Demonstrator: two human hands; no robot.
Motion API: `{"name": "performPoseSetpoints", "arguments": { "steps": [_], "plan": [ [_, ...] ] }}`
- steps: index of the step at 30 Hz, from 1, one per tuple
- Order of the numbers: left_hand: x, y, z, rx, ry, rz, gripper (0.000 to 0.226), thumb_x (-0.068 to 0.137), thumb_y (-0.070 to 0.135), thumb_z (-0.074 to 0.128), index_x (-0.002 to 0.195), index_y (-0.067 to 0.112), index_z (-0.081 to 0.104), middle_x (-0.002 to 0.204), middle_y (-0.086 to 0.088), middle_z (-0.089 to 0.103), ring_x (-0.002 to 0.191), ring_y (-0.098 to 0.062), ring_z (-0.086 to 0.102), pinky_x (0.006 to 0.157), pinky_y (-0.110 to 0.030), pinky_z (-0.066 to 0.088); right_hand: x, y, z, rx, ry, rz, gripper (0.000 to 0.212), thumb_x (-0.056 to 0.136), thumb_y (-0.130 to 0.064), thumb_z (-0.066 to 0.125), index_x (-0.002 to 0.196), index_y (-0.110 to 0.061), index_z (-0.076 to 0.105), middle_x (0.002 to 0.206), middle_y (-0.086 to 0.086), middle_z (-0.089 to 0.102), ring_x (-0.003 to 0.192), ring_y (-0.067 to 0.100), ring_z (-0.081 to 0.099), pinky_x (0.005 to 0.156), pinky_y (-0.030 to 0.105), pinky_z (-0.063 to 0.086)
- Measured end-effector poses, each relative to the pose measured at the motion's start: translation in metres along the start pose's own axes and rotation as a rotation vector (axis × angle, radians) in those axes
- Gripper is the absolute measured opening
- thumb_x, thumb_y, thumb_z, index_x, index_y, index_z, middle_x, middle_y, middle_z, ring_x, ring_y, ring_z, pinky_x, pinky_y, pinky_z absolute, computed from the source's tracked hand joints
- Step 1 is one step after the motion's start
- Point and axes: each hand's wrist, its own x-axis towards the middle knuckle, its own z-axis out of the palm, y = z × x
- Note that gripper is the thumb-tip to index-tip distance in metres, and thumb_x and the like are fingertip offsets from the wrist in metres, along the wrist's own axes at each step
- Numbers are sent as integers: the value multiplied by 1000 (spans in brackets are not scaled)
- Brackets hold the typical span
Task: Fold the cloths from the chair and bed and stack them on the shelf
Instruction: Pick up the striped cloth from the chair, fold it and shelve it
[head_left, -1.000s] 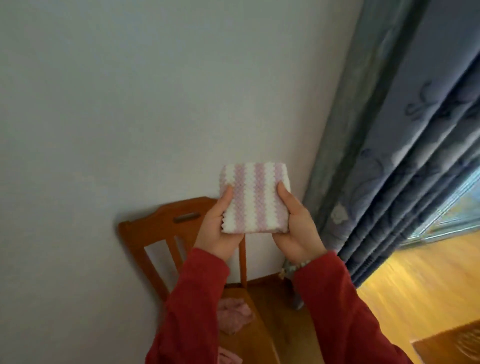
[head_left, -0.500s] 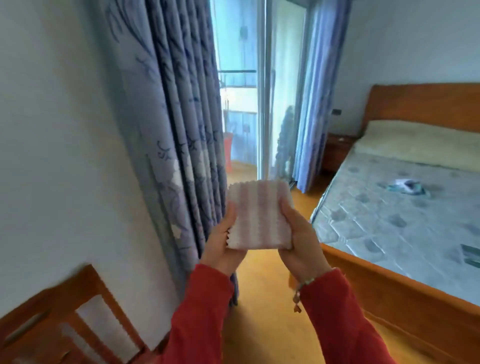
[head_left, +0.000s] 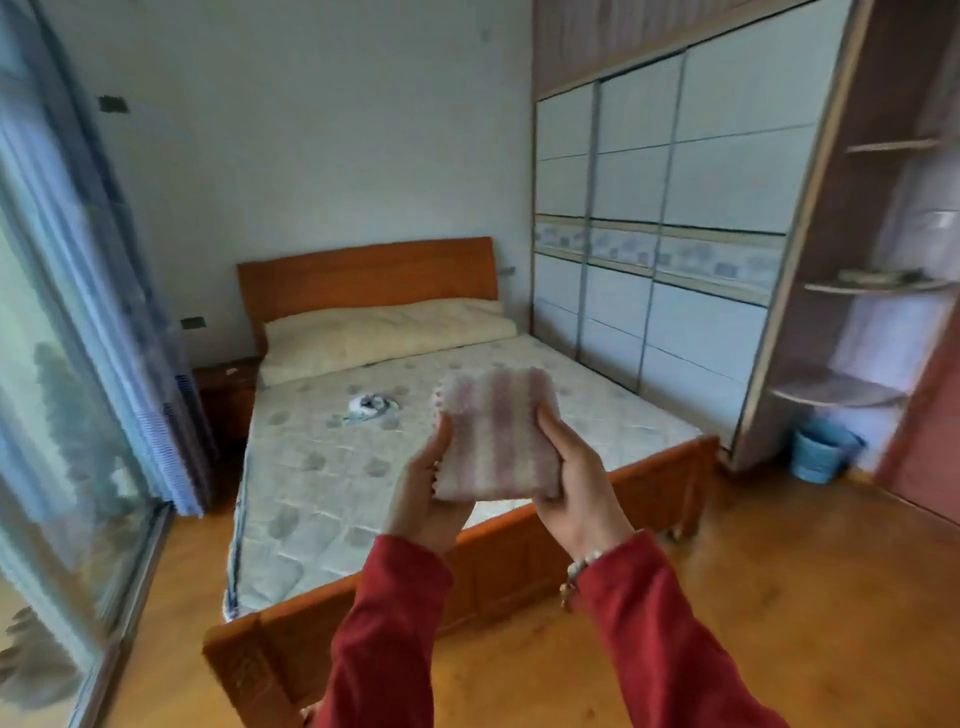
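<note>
A: Where's the folded cloth (head_left: 497, 431)?
B: Held up in the air between both hands, pink and white stripes, over the foot of the bed (head_left: 483, 551).
A: Hands?
B: Left hand (head_left: 427, 499) grips the cloth's left edge, thumb on the front. Right hand (head_left: 576, 486) grips the right edge, thumb on the front, fingers behind. Both grasping.
A: Any other cloth?
B: A crumpled cloth (head_left: 370, 406) lies on the mattress (head_left: 311, 467), well apart from the hands.
A: Shelf?
B: Curved corner shelves (head_left: 836, 391) stand at the right beside the wardrobe (head_left: 670, 208). One upper shelf holds something flat; too blurred to tell what.
A: Sleeves?
B: Red, both arms.
</note>
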Motion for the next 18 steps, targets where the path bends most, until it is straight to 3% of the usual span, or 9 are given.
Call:
{"name": "performPoseSetpoints", "arguments": {
  "steps": [5,9,12,15,18],
  "plan": [
    [42,-44,43,-105,-191,-221,44,102,32,45,123,-4,60,119,-22,67,108,-29,68,84,-41,59,-3,-44,-47,73,122,-158,34,95,-29,58,119,-7,66,112,12,71,96,22,70,74,33,58],
    [64,-77,65,-222,-326,-373,46,103,30,44,130,-5,55,130,-23,62,118,-31,63,101,-47,50,-7,-62,-81,114,217,-236,38,97,-29,57,127,-6,63,116,12,68,100,22,67,85,38,52],
    [83,-108,84,-265,-395,-503,47,103,30,45,134,-5,52,132,-23,60,119,-32,62,103,-47,48,-14,-77,-109,147,290,-306,34,97,-26,57,125,-8,63,116,10,69,101,22,68,83,37,56],
    [97,-143,108,-272,-483,-631,56,99,30,54,144,-2,43,145,-21,49,134,-33,48,118,-48,29,-24,-96,-141,156,340,-379,36,99,-26,55,131,-10,60,128,12,66,117,26,63,98,44,52],
    [112,-177,128,-270,-551,-728,57,101,33,52,145,0,41,150,-19,44,137,-33,44,118,-49,28,-29,-112,-171,160,401,-428,45,98,-28,59,138,-9,54,138,13,60,128,28,56,113,49,38]
  ]
}}
